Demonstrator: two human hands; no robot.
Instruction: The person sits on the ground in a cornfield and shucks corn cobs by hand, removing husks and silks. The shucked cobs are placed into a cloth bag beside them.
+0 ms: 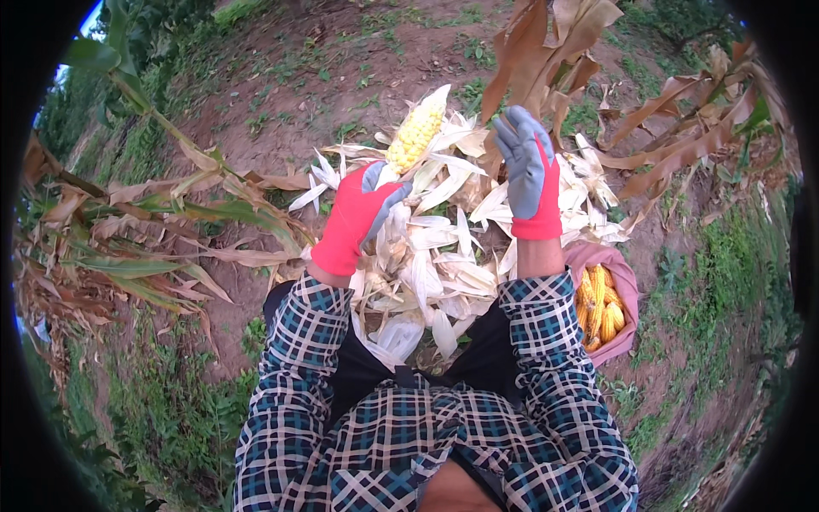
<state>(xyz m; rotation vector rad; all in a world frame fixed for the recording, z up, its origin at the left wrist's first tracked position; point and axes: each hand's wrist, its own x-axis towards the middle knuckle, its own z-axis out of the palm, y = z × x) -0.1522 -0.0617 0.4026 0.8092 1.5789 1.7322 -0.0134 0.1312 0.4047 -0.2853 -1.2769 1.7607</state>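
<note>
My left hand (360, 209), in a red glove with a grey palm, is closed around the lower end of a corn cob (418, 135). The cob points up and away, its pale yellow kernels bare and its tip whitish. To the right, my right hand (531, 166), gloved the same way, is raised with the fingers stretched out and holds nothing. It is apart from the cob. Below and between both hands lies a heap of pale, dry corn husks (431, 256).
A pink sack (627, 286) with several yellow-orange cobs (600, 307) stands at my right. Dry corn stalks (196, 183) lean in from the left, and brown withered leaves (546, 60) hang at the far right. Reddish soil (281, 94) with small weeds lies beyond the husks.
</note>
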